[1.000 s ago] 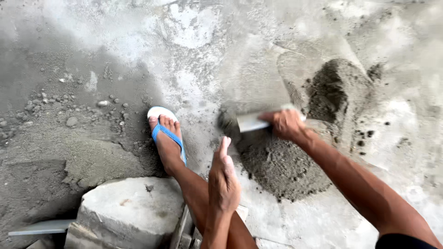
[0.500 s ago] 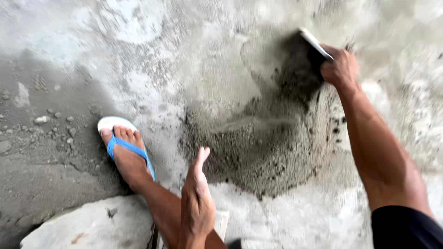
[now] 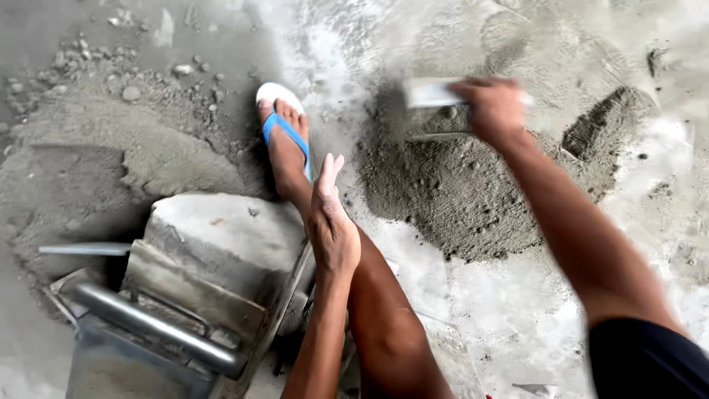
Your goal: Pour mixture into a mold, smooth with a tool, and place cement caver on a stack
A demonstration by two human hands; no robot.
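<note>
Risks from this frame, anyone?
The right hand drags a flat grey metal trowel through the wet grey mortar pile close to the foot in a blue-strapped white flip-flop; mortar may splash bare skin. The left hand hangs free, so balance looks unbraced.

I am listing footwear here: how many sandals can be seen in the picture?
1. A white sandal with blue straps is on the foot planted on the ground, left of the grey mortar pile. The other foot is out of view, so a second sandal may be hidden.

Right hand (image 3: 495,111) reaches forward, fist closed; left hand (image 3: 330,222) rests open.
</note>
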